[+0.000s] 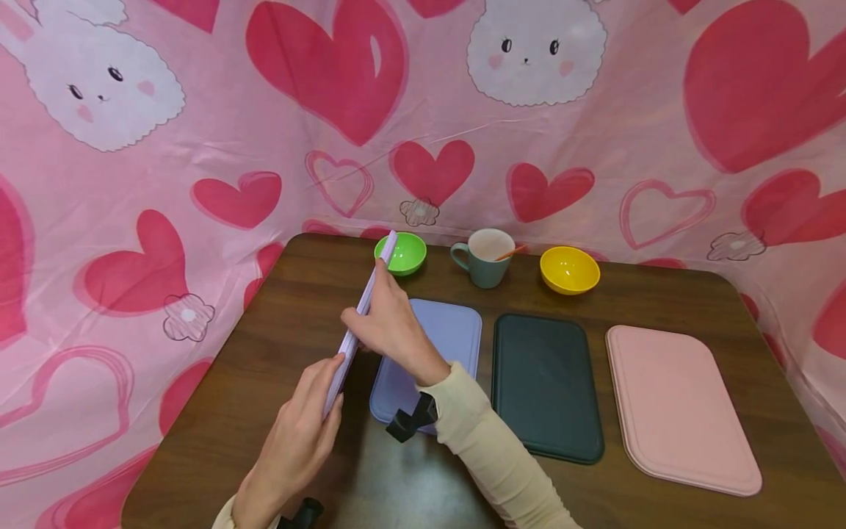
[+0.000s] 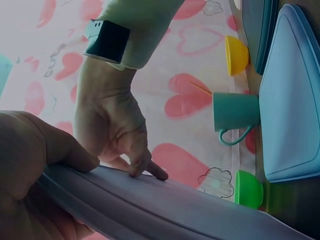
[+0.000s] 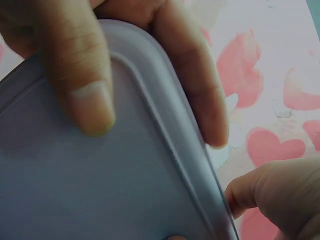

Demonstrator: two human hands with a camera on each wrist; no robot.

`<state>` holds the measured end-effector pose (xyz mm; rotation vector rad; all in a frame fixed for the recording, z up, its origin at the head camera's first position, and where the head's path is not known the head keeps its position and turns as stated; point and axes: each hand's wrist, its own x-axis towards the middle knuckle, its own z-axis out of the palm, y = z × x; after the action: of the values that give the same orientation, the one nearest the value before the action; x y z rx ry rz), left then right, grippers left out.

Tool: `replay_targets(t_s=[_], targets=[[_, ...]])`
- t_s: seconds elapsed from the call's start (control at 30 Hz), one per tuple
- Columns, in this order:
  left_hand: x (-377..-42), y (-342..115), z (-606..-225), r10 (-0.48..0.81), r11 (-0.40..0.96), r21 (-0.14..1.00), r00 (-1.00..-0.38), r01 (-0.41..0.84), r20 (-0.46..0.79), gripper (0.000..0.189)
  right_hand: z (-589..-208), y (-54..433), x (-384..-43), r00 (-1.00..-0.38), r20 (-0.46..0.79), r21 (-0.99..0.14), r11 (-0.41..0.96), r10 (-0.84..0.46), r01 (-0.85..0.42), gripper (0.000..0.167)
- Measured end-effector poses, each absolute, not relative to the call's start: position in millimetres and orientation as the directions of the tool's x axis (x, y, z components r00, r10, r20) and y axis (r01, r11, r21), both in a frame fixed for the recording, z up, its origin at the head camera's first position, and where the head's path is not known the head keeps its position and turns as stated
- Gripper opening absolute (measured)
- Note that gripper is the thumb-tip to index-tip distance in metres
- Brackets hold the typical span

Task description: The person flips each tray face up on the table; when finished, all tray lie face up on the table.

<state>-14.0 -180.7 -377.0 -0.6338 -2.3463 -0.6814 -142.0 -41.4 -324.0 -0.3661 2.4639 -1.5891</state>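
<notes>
Both hands hold a lavender cutting board [image 1: 350, 344] raised over the table's left side, seen edge-on in the head view. My left hand [image 1: 291, 433] grips its near end. Toward the far end, my right hand [image 1: 396, 323] grips the board too. In the right wrist view the right thumb [image 3: 90, 105] lies on the board's grooved face [image 3: 100, 175], with a finger round the rounded rim. From the left wrist, the left thumb [image 2: 60, 145] presses on the board's edge. A blue-violet board [image 1: 449, 330] lies under the right forearm, which partly hides it.
To the right lie a dark green board [image 1: 545, 386] and a pink board [image 1: 681, 408]. Along the back stand a green bowl [image 1: 408, 256], a teal mug [image 1: 485, 268] with a thin orange stick in it, and a yellow bowl [image 1: 570, 272]. A pink heart-print cloth hangs behind the table [image 1: 251, 382].
</notes>
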Motion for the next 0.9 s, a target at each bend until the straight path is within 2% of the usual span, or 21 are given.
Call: replay_targets(t_s=[0.2,0.3,0.43,0.53,0.67,0.77,0.9], targets=[[-18,-180,-378,0.302,0.749,0.28,-0.685,0.601,0.663,0.053,-325,-36,-144,-0.949,-0.08,-0.931,0.363,-0.305,-0.038,0.095],[-19,-185,-377,0.324,0.698,0.364,-0.725,0.617,0.608,0.059,-326,-33,-144,-0.949,-0.085,-0.926,0.377,-0.303,-0.038,0.093],[-29,-204,-377,0.317,0.547,0.55,-0.764,0.631,0.562,0.071,-328,-31,-145,-0.954,-0.076,-0.922,0.384,-0.291,-0.043,0.087],[-45,-229,-384,0.28,0.413,0.672,-0.788,0.614,0.549,0.065,-330,-29,-146,-0.958,-0.069,-0.923,0.381,-0.279,-0.044,0.086],[-64,-262,-400,0.165,0.35,0.822,-0.893,0.449,0.418,0.049,-332,-25,-147,-0.959,-0.07,-0.924,0.379,-0.275,-0.041,0.089],[-76,-278,-417,0.046,0.383,0.891,-0.968,0.245,0.247,0.038,-334,-23,-147,-0.958,-0.075,-0.926,0.376,-0.276,-0.035,0.089],[-86,-289,-440,-0.048,0.414,0.91,-0.999,-0.006,0.015,0.041,-337,-21,-146,-0.959,-0.076,-0.928,0.372,-0.274,-0.033,0.087]])
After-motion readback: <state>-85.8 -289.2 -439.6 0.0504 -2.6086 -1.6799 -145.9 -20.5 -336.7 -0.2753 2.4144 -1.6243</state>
